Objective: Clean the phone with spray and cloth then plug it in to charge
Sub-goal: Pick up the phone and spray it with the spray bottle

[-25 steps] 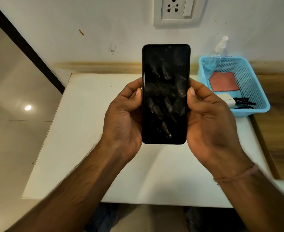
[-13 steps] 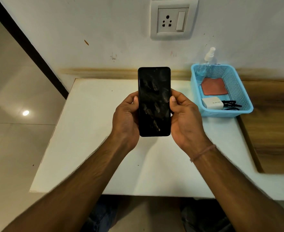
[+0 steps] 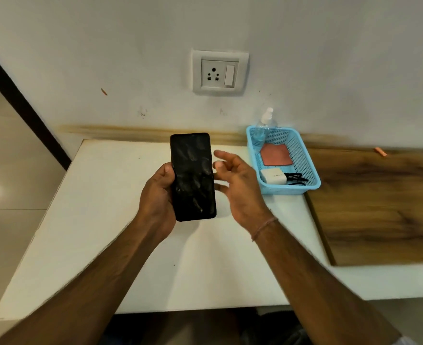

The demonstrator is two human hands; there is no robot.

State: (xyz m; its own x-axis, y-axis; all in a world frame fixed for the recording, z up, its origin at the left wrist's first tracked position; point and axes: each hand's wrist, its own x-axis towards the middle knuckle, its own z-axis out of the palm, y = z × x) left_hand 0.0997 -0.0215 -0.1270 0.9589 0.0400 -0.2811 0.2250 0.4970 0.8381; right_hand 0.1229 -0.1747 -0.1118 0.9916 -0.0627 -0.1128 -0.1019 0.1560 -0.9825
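Note:
A black phone (image 3: 193,176) with a smudged screen is held upright above the white table (image 3: 120,235) by my left hand (image 3: 158,195). My right hand (image 3: 237,188) is just right of the phone, off it, fingers spread and holding nothing. A light blue basket (image 3: 305,155) at the back right holds a clear spray bottle (image 3: 264,128), a folded pink cloth (image 3: 276,155), a white charger (image 3: 274,176) and a black cable (image 3: 295,178). A wall socket (image 3: 219,72) with a switch is above the table.
A wooden surface (image 3: 379,207) adjoins the table on the right, with a small orange bit (image 3: 380,151) near the wall. Glossy tiled floor (image 3: 8,170) lies to the left. The wall runs along the table's far edge.
The phone has moved away from the camera and lower toward the table. My right hand has let go of the phone's right edge and opened; only my left hand holds it now.

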